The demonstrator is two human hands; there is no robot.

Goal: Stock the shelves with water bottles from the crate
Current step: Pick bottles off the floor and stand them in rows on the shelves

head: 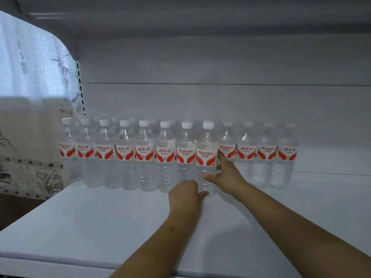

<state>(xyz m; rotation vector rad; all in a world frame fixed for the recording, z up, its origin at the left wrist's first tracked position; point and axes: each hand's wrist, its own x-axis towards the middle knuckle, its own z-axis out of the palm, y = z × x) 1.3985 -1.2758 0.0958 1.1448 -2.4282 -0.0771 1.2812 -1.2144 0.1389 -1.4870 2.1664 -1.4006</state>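
Note:
Water bottles with white caps and red-and-white labels stand in rows along the back of a white shelf [112,221]. One bottle [206,149] in the front row is between both my hands. My right hand [226,173] holds its right side, with the thumb across the front below the label and the fingers reaching up beside the label. My left hand [186,195] is low at the bottle's base, its thumb on the front and its curled fingers hidden behind the hand. To the right, further bottles [266,155] stand slightly further back. No crate is in view.
A white back wall [220,101] closes the shelf, and the underside of another shelf [200,15] hangs overhead. At the left stands a slotted upright [80,89], with a patterned curtain [34,77] beyond it. The shelf's front edge [60,263] runs along the bottom.

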